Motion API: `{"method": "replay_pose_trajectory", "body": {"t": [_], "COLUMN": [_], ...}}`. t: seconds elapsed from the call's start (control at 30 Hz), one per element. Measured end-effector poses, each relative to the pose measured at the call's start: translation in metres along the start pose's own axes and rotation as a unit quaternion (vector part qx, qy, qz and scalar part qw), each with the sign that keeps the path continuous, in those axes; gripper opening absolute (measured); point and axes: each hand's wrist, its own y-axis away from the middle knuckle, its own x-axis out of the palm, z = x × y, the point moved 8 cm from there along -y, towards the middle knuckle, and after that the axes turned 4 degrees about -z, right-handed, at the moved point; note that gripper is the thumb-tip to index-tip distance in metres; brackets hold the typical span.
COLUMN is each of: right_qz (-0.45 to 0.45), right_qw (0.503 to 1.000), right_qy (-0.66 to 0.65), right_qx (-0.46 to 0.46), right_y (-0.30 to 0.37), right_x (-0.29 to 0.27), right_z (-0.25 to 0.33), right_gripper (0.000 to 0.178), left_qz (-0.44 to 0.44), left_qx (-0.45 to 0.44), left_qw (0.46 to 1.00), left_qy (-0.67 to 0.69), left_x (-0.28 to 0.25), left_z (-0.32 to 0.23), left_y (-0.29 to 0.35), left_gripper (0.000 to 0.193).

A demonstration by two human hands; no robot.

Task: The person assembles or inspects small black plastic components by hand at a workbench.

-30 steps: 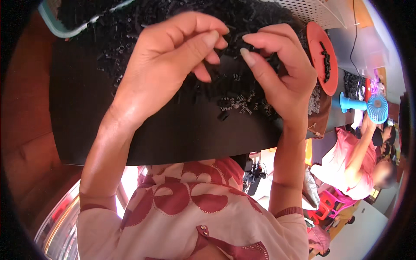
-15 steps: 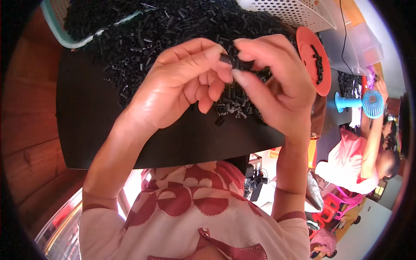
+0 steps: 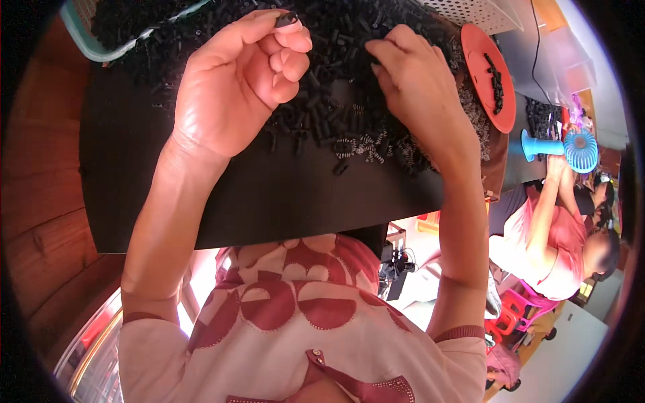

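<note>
My left hand is raised over the left part of the heap, palm turned up. Its thumb and forefinger pinch a small black plastic tube, the other fingers curled in. Lower down on the right, my right hand reaches palm down over the heap of black tubular parts. Its thumb and forefinger point left with a gap between them, and nothing shows in it; the other fingers are partly hidden. Small metal springs lie by the heap's near edge, left of my right wrist.
A green-rimmed bin stands at the far left, a white perforated basket at the far right. The red plate on the right carries black parts. Beyond it are a blue fan and a seated co-worker.
My hands have parted. The left has moved up and left with the black tube; the right has let go, turned palm down and gone to the heap.
</note>
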Motion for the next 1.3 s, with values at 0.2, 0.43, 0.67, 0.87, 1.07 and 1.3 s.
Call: {"method": "replay_pose_trajectory", "body": {"t": [0.2, 0.43, 0.67, 0.87, 1.07, 1.3], "right_qz": [0.057, -0.008, 0.035, 0.102, 0.102, 0.137], "right_qw": [0.988, 0.991, 0.986, 0.989, 0.988, 0.988], "right_qy": [-0.143, -0.135, -0.163, -0.096, -0.106, -0.068], "right_qx": [0.007, 0.009, 0.021, -0.035, -0.035, -0.027], "right_y": [0.000, -0.002, 0.005, -0.005, -0.011, -0.009], "right_x": [0.000, -0.018, -0.013, 0.010, 0.001, 0.007], "right_z": [0.002, -0.007, -0.012, 0.003, 0.005, 0.013], "right_gripper": [0.026, 0.018, 0.010, 0.015, 0.014, 0.009], "left_qz": [0.001, 0.000, 0.009, 0.007, 0.018, 0.014], "left_qx": [-0.001, 0.002, 0.001, -0.002, 0.002, 0.007], "left_qw": [1.000, 1.000, 1.000, 1.000, 1.000, 0.999], "left_qy": [-0.008, -0.030, -0.017, -0.023, -0.015, -0.035], "left_x": [0.002, 0.003, 0.001, 0.000, 0.003, 0.008], "left_z": [0.001, 0.002, 0.002, 0.004, 0.001, 0.005], "left_y": [0.001, 0.000, -0.001, 0.001, 0.001, -0.002], "left_gripper": [0.024, 0.024, 0.024, 0.025, 0.027, 0.028]}}
